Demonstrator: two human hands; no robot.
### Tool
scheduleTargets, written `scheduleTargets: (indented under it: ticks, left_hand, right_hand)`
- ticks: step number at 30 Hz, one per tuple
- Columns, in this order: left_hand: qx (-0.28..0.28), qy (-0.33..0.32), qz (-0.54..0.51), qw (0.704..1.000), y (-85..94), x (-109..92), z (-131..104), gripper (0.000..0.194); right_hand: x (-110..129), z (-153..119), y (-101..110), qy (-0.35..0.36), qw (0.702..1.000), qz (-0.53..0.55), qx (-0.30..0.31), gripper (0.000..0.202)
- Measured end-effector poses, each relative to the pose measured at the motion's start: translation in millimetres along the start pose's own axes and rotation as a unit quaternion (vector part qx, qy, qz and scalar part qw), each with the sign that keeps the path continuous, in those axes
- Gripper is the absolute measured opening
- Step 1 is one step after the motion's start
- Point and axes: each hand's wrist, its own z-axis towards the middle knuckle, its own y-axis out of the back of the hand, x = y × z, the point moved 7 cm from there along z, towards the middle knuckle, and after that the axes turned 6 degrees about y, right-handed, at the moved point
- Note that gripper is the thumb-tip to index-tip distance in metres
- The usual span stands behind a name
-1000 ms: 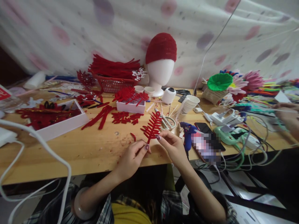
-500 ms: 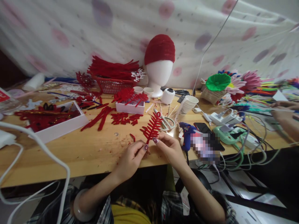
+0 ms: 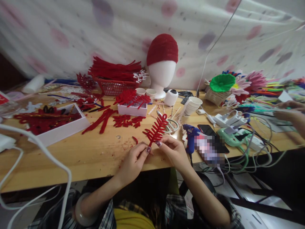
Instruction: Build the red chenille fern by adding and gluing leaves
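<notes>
A red fuzzy chenille leaf [image 3: 157,129], fern-shaped with a loop at its tip, stands tilted above the table's front edge. My left hand [image 3: 135,159] pinches the bottom of its stem between thumb and fingers. With thumb and forefinger, my right hand [image 3: 173,151] grips a low leaflet on the leaf's right side; the fingertips partly hide it. Behind the leaf lie light-handled scissors [image 3: 173,126]. A small red scrap [image 3: 135,140] rests on the table left of the leaf, and short red chenille pieces [image 3: 126,121] lie farther back.
A blue glue gun [image 3: 190,137] and a phone [image 3: 212,136] lie right of my hands, near power strips and tangled cables [image 3: 252,143]. White boxes [image 3: 62,128] and a red basket [image 3: 116,87] hold red pieces. A foam head [image 3: 163,71] stands behind. Another person's hand [image 3: 290,111] works at right.
The leaf has tilted slightly to the right, its tip shifting right. Both my hands keep nearly the same place and grip. The other person's hand at right has moved a little.
</notes>
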Motion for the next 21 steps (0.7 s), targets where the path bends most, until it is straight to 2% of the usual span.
scheduleTargets:
  ticks: [10, 17, 21]
  left_hand:
    - [0.003, -0.005, -0.002, 1.0, -0.6, -0.6, 0.5, 0.026]
    - [0.003, 0.002, -0.017, 1.0, -1.1, 4.1, 0.2, 0.026]
    - [0.003, 0.012, -0.022, 1.0, -0.4, 3.8, -1.2, 0.025]
  right_hand:
    - [3.3, 1.5, 1.2, -0.004, 1.0, 0.006, -0.002, 0.022]
    - [2.4, -0.8, -4.9, -0.021, 0.999, 0.021, 0.037, 0.014]
    - [0.7, -0.4, -2.1, -0.022, 0.999, 0.029, 0.014, 0.016]
